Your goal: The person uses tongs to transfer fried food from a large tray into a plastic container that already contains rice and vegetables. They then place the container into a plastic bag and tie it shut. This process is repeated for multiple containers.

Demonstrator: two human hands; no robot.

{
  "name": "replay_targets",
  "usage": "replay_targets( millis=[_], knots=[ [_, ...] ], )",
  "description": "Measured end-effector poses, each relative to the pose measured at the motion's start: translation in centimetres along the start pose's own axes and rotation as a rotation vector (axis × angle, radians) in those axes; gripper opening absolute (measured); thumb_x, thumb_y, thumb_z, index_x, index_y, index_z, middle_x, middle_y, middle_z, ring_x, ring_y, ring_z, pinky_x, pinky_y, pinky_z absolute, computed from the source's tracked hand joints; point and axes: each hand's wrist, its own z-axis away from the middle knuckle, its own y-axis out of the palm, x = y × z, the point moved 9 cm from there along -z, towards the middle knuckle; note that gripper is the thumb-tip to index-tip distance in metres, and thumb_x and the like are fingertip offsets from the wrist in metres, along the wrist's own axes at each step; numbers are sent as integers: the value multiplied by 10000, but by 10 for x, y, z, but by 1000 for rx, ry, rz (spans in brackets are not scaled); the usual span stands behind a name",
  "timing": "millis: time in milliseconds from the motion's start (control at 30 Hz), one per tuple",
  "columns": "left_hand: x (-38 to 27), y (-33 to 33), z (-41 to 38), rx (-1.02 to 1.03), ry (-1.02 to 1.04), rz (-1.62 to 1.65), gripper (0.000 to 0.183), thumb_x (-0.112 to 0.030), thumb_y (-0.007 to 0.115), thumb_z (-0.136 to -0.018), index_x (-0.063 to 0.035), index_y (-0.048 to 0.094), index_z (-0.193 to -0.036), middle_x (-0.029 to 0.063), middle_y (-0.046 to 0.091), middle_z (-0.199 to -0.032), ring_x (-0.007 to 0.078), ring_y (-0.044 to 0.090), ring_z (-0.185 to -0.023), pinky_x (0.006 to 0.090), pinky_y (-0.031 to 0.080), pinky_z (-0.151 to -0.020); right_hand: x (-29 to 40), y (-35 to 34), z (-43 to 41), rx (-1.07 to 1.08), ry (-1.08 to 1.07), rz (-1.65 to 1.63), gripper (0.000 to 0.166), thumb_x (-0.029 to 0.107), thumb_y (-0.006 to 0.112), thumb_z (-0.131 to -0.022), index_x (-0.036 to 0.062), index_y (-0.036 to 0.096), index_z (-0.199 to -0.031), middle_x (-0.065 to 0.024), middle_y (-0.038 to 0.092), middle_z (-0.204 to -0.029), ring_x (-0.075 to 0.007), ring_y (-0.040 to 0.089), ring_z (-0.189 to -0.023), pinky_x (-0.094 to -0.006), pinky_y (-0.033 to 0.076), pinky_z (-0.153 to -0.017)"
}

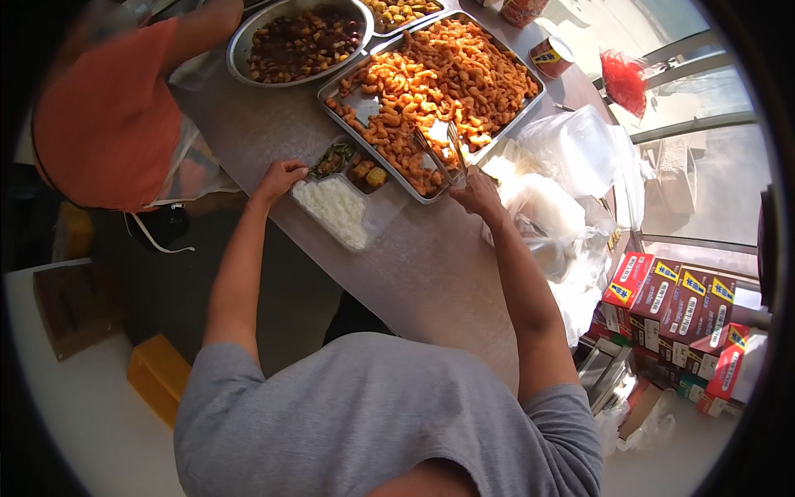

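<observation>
My right hand (476,191) grips a pair of metal serving tongs (458,160), their spread tips down among orange-brown fried pieces (428,93) in a large rectangular metal tray (374,154). My left hand (282,179) rests at the left edge of a clear plastic compartment container (355,250), its fingers against the rim. White rice (332,208) fills the near compartment. Dark green vegetables (333,159) and yellow-brown chunks (369,174) sit in the two far ones. Part of the container's far side lies beside the tray's edge.
A round metal basin (233,59) of dark stew and another tray (397,30) of yellow food stand beyond. Plastic bags with clear containers (568,149) crowd the right side. Another person in orange (105,118) stands at left. Printed cartons (674,304) are stacked at right.
</observation>
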Motion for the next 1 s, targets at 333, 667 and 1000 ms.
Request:
replay_targets(
  millis=[333,667,1000],
  knots=[
    [53,-12,138,-285,-150,300,115,-124,621,-903,-22,615,-957,-8,581,-744,55,534,-618,238,471,-525,-19,-44,58,387,451,-661,379,399,619,-905,20,609,-905,-30,557,-701,-53,414,-493,-217,289,-380],
    [50,16,156,-336,-200,453,108,-109,625,-904,-8,611,-939,-1,572,-724,66,552,-607,240,524,-524,55,43,-49,364,323,-1034,333,371,647,-897,40,617,-924,-13,550,-716,-63,407,-502,-226,295,-402],
    [55,40,162,-300,-220,504,249,-115,589,-928,-11,514,-1141,14,548,-751,77,553,-622,249,541,-541,86,23,-68,301,163,-963,258,305,632,-905,54,630,-845,19,511,-664,-41,319,-467,-228,233,-424]
  ],
)
